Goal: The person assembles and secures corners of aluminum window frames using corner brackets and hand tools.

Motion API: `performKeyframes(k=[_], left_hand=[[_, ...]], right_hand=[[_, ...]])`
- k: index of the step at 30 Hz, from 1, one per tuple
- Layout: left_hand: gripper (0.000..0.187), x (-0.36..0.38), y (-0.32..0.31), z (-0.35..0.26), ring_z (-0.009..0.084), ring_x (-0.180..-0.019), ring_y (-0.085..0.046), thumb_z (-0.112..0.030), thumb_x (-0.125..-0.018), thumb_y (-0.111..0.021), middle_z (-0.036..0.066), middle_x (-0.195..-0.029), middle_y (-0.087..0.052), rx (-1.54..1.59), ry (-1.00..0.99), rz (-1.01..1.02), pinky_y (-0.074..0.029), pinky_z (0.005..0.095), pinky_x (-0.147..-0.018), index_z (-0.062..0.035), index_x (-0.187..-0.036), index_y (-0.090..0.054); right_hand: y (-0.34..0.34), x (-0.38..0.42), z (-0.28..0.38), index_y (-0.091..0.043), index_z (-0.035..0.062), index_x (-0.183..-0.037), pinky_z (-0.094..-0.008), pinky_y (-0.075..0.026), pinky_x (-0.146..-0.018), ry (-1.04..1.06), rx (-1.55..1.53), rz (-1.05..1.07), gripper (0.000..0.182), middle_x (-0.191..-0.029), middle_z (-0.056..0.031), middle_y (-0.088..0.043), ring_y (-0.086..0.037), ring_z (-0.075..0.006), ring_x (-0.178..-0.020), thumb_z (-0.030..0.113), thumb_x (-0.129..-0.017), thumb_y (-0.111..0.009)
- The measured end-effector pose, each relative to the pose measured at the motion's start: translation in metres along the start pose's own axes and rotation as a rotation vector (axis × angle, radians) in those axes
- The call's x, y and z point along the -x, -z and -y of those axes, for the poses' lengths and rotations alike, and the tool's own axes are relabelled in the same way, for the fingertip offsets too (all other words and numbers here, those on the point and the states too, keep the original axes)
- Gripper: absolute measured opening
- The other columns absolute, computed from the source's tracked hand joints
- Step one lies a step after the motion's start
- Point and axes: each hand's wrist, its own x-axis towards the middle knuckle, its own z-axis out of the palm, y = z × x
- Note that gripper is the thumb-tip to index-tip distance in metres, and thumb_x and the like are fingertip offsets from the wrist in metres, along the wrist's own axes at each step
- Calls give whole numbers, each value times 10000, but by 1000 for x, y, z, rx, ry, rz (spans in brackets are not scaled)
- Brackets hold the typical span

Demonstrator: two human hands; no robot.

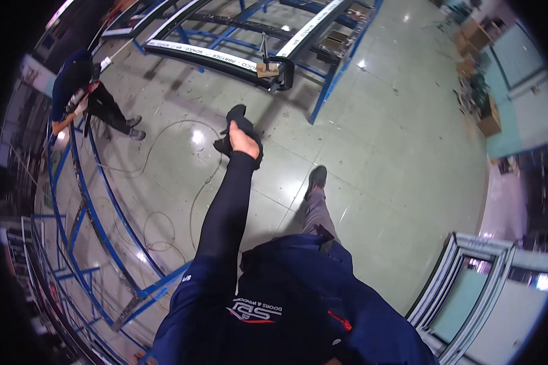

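My left hand (243,143) reaches forward, its arm in a long black sleeve. The thumb side of the hand shows, closed around a dark black object (237,114) that sticks out ahead and to the left of it; I cannot tell its kind. Ahead of this hand, a black clamp (284,74) grips the corner of a window frame (207,55) covered in white printed protective film. A small wooden block (266,70) sits under the clamp's screw. My right hand is out of view.
Blue metal stands (323,100) carry the frame. To the left, a co-worker (79,91) bends over a long blue rack (82,182). A thin hose (195,201) loops across the tiled floor. White frames (450,286) stand at lower right; cardboard boxes (488,115) line the right wall.
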Motion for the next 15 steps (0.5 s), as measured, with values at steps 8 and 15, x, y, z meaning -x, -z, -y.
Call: performKeyframes(k=[8, 15], left_hand=[[895, -125, -71, 98, 390, -1485, -170, -658, -972, -259, 153, -1645, -76, -244, 140, -330, -90, 583, -1171, -11, -1555, -51], [624, -131, -81, 134, 239, -1060, -601, -534, -967, -351, 91, -1266, -579, -241, -61, -477, -501, 411, -858, -47, -1330, -494]], right_hand=[[351, -467, 218, -635, 36, -875, -284, -439, -503, -339, -764, 319, 258, -706, -50, -621, -585, -135, -598, 270, -963, -573], [478, -661, 283, -634, 52, -990, -298, -491, -596, -261, -672, 403, 324, -768, -54, -650, -631, -159, -663, 363, -980, -543]])
